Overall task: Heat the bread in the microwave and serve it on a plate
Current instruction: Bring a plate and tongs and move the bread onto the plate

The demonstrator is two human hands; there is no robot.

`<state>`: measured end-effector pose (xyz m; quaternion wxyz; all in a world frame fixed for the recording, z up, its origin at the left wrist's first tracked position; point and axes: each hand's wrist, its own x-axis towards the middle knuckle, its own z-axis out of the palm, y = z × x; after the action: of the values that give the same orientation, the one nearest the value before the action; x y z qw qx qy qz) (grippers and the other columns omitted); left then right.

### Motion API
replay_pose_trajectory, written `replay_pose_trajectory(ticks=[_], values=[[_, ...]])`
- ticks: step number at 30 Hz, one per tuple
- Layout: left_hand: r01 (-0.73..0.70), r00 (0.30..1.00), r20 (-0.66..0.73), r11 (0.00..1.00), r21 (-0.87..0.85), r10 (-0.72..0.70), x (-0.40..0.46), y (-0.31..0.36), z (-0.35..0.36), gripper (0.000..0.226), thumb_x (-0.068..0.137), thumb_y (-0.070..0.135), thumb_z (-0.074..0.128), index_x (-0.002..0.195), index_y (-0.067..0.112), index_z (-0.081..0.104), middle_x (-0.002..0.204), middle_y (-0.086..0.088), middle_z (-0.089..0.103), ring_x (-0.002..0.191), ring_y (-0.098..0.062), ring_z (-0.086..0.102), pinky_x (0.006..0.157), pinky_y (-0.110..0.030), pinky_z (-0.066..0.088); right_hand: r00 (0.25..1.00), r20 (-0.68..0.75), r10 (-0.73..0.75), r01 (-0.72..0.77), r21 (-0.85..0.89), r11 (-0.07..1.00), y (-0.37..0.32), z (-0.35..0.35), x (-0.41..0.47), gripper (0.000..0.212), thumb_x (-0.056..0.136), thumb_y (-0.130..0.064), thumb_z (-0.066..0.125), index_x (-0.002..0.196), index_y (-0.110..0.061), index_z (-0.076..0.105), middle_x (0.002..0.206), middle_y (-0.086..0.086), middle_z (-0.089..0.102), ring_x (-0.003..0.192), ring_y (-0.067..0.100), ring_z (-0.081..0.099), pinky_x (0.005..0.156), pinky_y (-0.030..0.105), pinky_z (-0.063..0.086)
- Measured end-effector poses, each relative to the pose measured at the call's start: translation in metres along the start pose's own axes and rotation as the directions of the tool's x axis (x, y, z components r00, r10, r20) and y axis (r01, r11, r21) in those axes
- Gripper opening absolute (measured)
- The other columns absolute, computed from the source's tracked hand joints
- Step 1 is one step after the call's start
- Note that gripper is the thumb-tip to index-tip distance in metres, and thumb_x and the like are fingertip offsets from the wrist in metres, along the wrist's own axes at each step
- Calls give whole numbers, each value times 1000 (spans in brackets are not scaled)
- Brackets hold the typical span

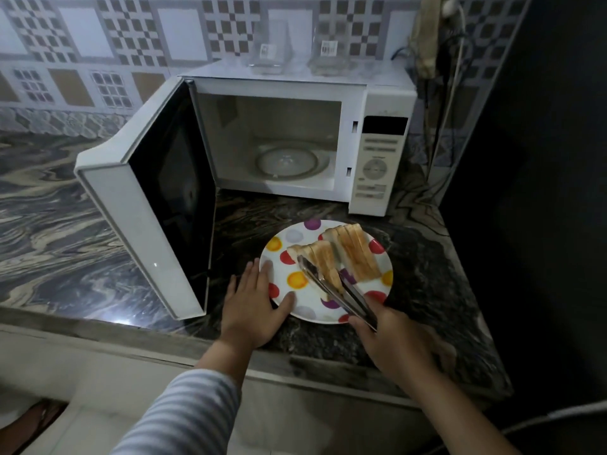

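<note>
Right now the marble counter (65,224) carries a white microwave (381,103) with its door (141,205) swung wide. Just before it sits a dotted plate (279,280) bearing two stacks of toasted bread (356,254). The left hand (253,307) lies flat and unclenched, fingers touching the plate's rim. The right hand (394,343) grasps metal tongs (338,290) whose tips pinch the nearer stack.
</note>
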<state>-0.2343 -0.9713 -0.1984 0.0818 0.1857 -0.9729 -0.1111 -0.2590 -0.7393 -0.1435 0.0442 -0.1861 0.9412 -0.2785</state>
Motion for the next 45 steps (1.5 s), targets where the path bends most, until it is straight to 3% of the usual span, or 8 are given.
replay_pose_trajectory(ticks=[7,22,25,28,31,35,39,45], values=[[3,1000,-2,1000,4,-3,-1,0,0,101,68,77,2,153,21,5,161,0,7,148,-15,2,118,-38,-2,995,98,31,-43,131,990,2,-7,0,39,90,-46,57,126,-31,54,86,-18,61,76,3,58,53,10,35],[4,1000,-7,997,-78,-4,-6,5,-6,112,63,87,-11,151,19,-11,160,-4,-13,147,-17,-11,119,-44,1,999,14,31,-34,336,941,-9,-101,-24,26,82,-38,69,108,-36,64,91,-14,70,81,-3,65,75,27,51],[-193,968,-174,979,-60,180,-6,19,-26,97,81,79,3,152,13,-5,160,-5,-11,147,-17,-11,117,-50,2,1000,4,18,-19,232,972,-10,-109,-6,20,85,-36,68,104,-37,64,78,-12,69,50,-4,60,56,23,47],[-453,842,-269,884,114,467,4,47,-58,82,90,68,23,152,15,12,160,-5,5,147,-19,-3,117,-54,8,999,47,9,-15,119,993,-9,-114,9,16,84,-40,68,99,-41,65,76,-11,70,49,8,66,64,33,57],[-598,765,-170,783,172,621,15,75,-87,73,88,63,31,149,22,28,157,3,22,146,-12,5,117,-54,15,997,71,-20,19,17,1000,-10,-117,17,12,84,-43,67,95,-44,65,79,-13,71,52,5,67,72,36,58],[-675,727,-77,730,105,683,15,93,-108,49,95,46,37,139,28,46,145,8,46,141,-8,29,118,-32,1,994,101,-52,55,-31,998,-10,-117,20,24,81,-47,68,105,-41,67,86,-15,71,57,4,68,74,37,58],[-631,775,-60,775,-35,629,11,101,-116,37,94,33,52,131,28,55,133,8,57,124,-13,47,97,-15,27,991,108,-72,79,-60,995,-7,-119,18,34,75,-53,70,108,-46,65,104,-17,69,83,2,62,83,35,55],[-588,809,-69,805,-77,584,15,95,-116,39,93,38,53,132,32,54,125,10,61,114,-14,54,84,-14,32,994,92,-63,63,10,998,-4,-141,7,86,62,-43,86,137,-38,45,110,-19,61,103,2,58,96,27,46]])
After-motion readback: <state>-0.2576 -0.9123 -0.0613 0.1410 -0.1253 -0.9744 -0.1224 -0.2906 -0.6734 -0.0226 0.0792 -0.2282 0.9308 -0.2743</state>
